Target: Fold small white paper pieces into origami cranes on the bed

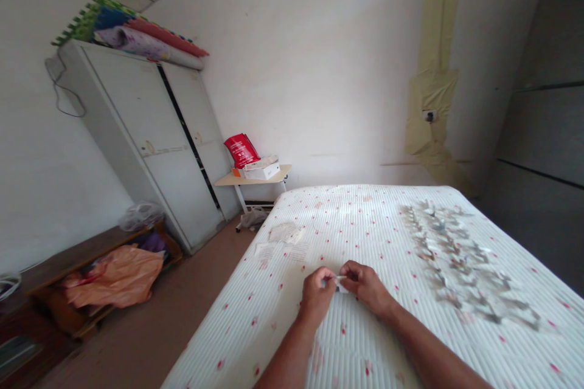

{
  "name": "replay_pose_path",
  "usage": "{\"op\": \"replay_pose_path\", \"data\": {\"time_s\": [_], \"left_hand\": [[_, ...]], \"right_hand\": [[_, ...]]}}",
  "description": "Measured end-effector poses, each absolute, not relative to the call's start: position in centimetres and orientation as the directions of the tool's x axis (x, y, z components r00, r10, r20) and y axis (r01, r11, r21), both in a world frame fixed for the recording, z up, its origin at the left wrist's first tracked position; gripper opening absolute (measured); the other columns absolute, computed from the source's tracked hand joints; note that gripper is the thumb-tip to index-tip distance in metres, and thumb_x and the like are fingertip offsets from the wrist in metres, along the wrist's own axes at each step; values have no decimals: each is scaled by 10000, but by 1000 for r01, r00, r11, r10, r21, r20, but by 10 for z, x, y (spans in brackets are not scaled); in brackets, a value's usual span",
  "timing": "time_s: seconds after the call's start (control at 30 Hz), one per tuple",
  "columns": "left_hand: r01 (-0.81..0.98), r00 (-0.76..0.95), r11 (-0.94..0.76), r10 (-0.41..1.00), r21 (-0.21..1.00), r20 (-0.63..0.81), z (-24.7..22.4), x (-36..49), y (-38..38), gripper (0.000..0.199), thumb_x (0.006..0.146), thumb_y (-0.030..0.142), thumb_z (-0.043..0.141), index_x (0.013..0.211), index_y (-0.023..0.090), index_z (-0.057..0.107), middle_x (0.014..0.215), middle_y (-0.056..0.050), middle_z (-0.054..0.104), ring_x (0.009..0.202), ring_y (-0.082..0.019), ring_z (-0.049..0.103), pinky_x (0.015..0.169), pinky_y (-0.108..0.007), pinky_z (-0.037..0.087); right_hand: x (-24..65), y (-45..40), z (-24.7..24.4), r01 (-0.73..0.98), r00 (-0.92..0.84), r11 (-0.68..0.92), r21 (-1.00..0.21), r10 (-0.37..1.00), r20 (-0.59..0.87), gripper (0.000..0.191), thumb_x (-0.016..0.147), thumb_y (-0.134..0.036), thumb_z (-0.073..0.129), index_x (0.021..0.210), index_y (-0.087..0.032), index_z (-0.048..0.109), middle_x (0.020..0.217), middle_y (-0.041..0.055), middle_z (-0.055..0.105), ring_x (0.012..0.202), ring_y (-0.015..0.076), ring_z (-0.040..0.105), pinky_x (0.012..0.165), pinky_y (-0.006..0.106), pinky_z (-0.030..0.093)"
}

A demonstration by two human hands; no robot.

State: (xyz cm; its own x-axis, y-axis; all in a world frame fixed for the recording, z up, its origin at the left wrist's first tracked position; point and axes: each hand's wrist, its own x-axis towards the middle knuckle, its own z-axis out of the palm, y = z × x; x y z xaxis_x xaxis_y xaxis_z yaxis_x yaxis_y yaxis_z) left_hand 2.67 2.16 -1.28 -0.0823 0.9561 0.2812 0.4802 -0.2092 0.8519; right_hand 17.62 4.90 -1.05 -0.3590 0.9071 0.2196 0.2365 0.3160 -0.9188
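Both hands meet low in the middle of the view, just above a white quilted mattress point(365, 228) with red flower spots. Between their fingertips is a small piece of paper point(340, 285), pale with a dark patch. My left hand point(318, 295) pinches its left side, fingers curled. The right side is pinched by my right hand point(365, 284). Many small folded paper pieces point(456, 258) lie in rows on the right of the mattress. Flat printed paper sheets point(285, 240) rest on it at the left, beyond my left hand.
A small table point(269, 176) behind the mattress holds a red bag point(241, 150) and a white box point(267, 171). At the left stand a grey cabinet point(150, 134) topped with rolled mats and a low wooden shelf point(45, 267) with an orange plastic bag point(116, 276).
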Motion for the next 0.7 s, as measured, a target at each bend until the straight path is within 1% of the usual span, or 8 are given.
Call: {"op": "replay_pose_path", "data": {"time_s": [0.17, 0.4, 0.43, 0.5, 0.6, 0.7], "left_hand": [[402, -76, -226, 958, 887, 278, -15, 26, 22, 133, 706, 246, 514, 653, 143, 579, 609, 4, 576, 616, -123, 512, 583, -200, 375], [305, -87, -194, 969, 932, 230, -6, 29, 18, 146, 689, 247, 517, 606, 136, 562, 558, 11, 547, 563, -112, 484, 559, -203, 368], [287, -88, -192, 970, 938, 226, -4, 29, 18, 135, 684, 241, 520, 615, 135, 566, 563, 10, 552, 568, -113, 489, 563, -203, 371], [240, -86, -197, 971, 950, 223, -4, 29, 18, 105, 659, 211, 533, 695, 131, 592, 606, 3, 578, 598, -120, 510, 584, -205, 383], [182, -53, -223, 970, 958, 236, -6, 29, 20, 211, 631, 162, 538, 827, 128, 608, 705, -14, 620, 670, -134, 542, 640, -214, 404], [177, -19, -230, 971, 957, 237, -7, 28, 20, 152, 655, 175, 523, 770, 130, 611, 725, -21, 634, 692, -141, 552, 658, -219, 410]], "right_hand": [[176, 46, -4, 244, -379, 337, -909, 896, 231, 115, 712, -242, 517, 625, -166, 516, 533, -52, 407, 506, 82, 362, 491, 203, 282], [175, 47, -5, 182, -371, 277, -944, 908, 195, 150, 700, -280, 539, 597, -171, 523, 511, -54, 435, 462, 75, 358, 460, 199, 283], [175, 48, -6, 166, -366, 258, -952, 912, 184, 158, 697, -292, 545, 595, -173, 521, 501, -57, 429, 448, 72, 351, 452, 199, 280], [175, 48, -7, 124, -355, 216, -969, 921, 160, 181, 691, -329, 559, 601, -177, 516, 483, -64, 414, 424, 70, 337, 433, 200, 271], [176, 48, -6, 61, -332, 166, -984, 933, 137, 225, 678, -381, 577, 612, -178, 508, 461, -74, 380, 409, 67, 316, 411, 199, 255], [177, 47, -2, 32, -320, 157, -987, 937, 139, 244, 675, -396, 587, 618, -173, 507, 457, -77, 369, 417, 63, 312, 415, 195, 257]]}}
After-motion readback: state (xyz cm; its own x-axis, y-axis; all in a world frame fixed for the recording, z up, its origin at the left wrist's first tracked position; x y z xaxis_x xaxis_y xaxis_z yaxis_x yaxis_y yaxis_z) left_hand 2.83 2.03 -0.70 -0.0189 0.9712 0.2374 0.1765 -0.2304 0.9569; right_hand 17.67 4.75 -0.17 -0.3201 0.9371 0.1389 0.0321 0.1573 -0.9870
